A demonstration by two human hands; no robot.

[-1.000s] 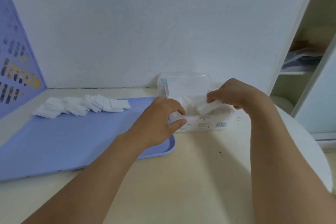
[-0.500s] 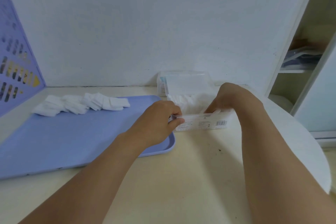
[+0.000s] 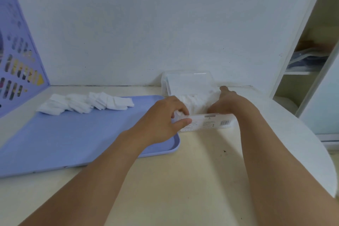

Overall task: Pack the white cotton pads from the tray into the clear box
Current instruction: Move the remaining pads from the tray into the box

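While both forearms reach forward over the cream tabletop (image 3: 192, 180), the head view shows the clear box (image 3: 205, 124) sitting just right of the blue tray (image 3: 73, 139), near the white wall, its lid (image 3: 187, 80) tipped up at the back. Left hand (image 3: 163, 121) is at the box's left front corner, thumb lying along the front wall and fingers curled over the rim, pinching what looks like a white pad there; exact contact is partly hidden. Right hand (image 3: 224, 102) is down inside the box at its right side, fingers straight and pointing away, pressing on the white cotton pads in the box (image 3: 192, 102); fingertips are hidden behind the front wall. Box front wall carries a label with a barcode (image 3: 225, 122). More white cotton pads on the tray (image 3: 86, 103) lie in an overlapping row along the tray's far edge, well apart from both hands. Purple perforated rack (image 3: 16, 71) stands at far left against the wall. Open shelf unit (image 3: 310, 64) stands at right with blurred items on it. Small dark speck (image 3: 224, 151) sits on the tabletop in front of the box.
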